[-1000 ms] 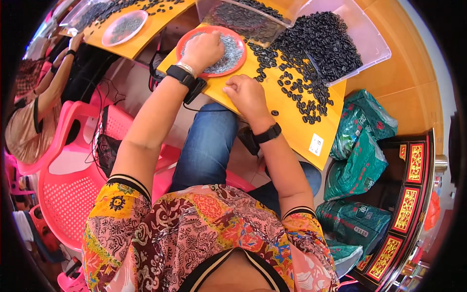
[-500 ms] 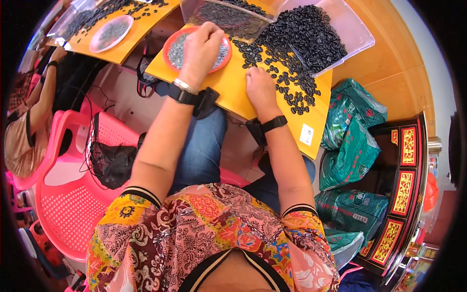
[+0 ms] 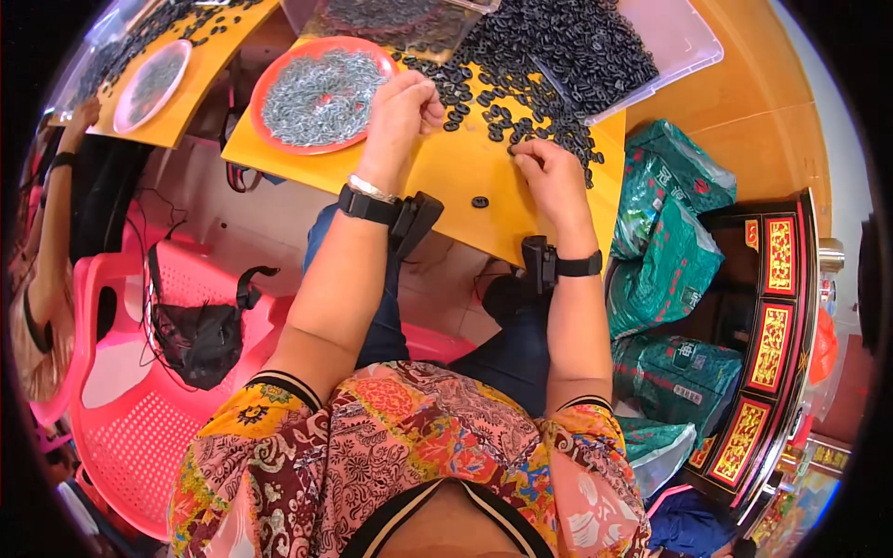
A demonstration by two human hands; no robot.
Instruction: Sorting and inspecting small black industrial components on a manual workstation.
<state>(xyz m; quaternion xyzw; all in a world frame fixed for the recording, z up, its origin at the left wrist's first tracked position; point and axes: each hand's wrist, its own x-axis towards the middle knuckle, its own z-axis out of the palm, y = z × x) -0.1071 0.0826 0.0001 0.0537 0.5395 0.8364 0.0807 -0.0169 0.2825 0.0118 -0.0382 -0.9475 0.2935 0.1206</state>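
Note:
My left hand point(image 3: 402, 119) is just right of an orange-red plate point(image 3: 264, 119) heaped with small silvery metal pieces point(image 3: 321, 98). Its fingers are curled in, and what they hold, if anything, is hidden. My right hand point(image 3: 553, 179) reaches to the edge of the scattered small black oval pieces point(image 3: 507, 128). Thumb and forefinger close at the tip on one black oval piece point(image 3: 513, 150). A single black oval piece point(image 3: 479, 202) lies apart on the yellow table point(image 3: 423, 195), between my wrists and nearer to me.
A clear bin point(image 3: 684, 56) spills black pieces at the back right; another clear box point(image 3: 391, 23) stands behind the plate. Green bags point(image 3: 665, 270) crowd the right side. On the left are a pink chair point(image 3: 139, 418), a second table point(image 3: 209, 65) with a pale plate point(image 3: 153, 86), and another person's arm point(image 3: 60, 200).
My left hand has come off the plate toward the right. My right hand has shifted right, its fingers now extended to the black pieces. A lone black piece now shows on the table; the view has shifted.

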